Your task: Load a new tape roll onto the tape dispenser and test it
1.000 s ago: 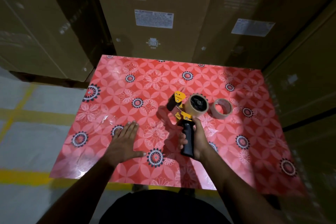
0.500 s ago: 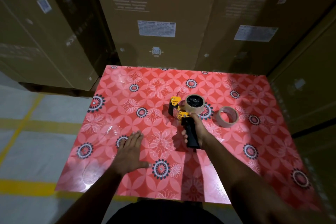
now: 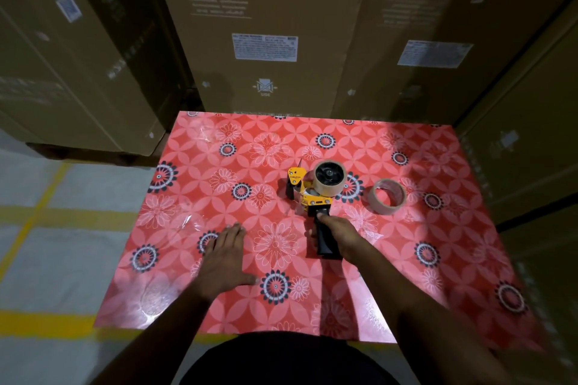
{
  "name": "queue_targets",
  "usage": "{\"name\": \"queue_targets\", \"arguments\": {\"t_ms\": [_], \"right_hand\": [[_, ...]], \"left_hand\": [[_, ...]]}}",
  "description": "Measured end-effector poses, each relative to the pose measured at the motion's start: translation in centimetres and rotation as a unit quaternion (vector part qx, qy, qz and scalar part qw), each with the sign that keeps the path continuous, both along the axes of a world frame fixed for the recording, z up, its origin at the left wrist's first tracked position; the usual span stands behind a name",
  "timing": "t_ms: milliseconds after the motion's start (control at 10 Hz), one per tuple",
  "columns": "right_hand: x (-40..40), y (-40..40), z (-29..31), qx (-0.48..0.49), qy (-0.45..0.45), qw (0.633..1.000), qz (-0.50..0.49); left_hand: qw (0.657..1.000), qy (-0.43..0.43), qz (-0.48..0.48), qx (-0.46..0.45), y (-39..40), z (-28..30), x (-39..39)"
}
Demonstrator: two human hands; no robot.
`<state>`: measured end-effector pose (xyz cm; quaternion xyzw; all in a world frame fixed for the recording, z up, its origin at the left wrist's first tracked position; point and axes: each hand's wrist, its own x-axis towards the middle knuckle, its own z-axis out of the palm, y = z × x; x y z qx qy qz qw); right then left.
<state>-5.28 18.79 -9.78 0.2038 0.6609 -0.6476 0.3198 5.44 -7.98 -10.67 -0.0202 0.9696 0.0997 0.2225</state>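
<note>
A yellow and black tape dispenser [image 3: 309, 194] rests on the red flowered table cover [image 3: 312, 306], with a brown tape roll [image 3: 328, 178] mounted on its black hub. My right hand [image 3: 341, 236] is closed around its black handle, near the table's middle. A second, thinner tape roll [image 3: 387, 196] lies flat on the cover just right of the dispenser. My left hand [image 3: 223, 256] lies flat, palm down, on the cover to the left of the dispenser, fingers together, holding nothing.
Tall cardboard washing machine boxes [image 3: 266, 31] stand against the table's far edge and along the right side [image 3: 531, 134]. To the left is grey floor [image 3: 47, 244] with yellow lines.
My right hand has lowered the dispenser from a raised tilt onto the table surface and pushed it a little farther away. My left hand has stayed flat on the cover.
</note>
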Motion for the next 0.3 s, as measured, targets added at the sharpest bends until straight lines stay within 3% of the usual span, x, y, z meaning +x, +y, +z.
{"name": "queue_targets", "arguments": {"t_ms": [100, 300], "right_hand": [[1.4, 0.9, 0.8, 0.098, 0.066, 0.991, 0.059], [4.2, 2.9, 3.3, 0.316, 0.216, 0.904, 0.193]], "left_hand": [[1.0, -0.011, 0.012, 0.01, 0.2, 0.0, 0.0], [0.999, -0.001, 0.019, 0.036, 2.4, 0.8, 0.2]]}}
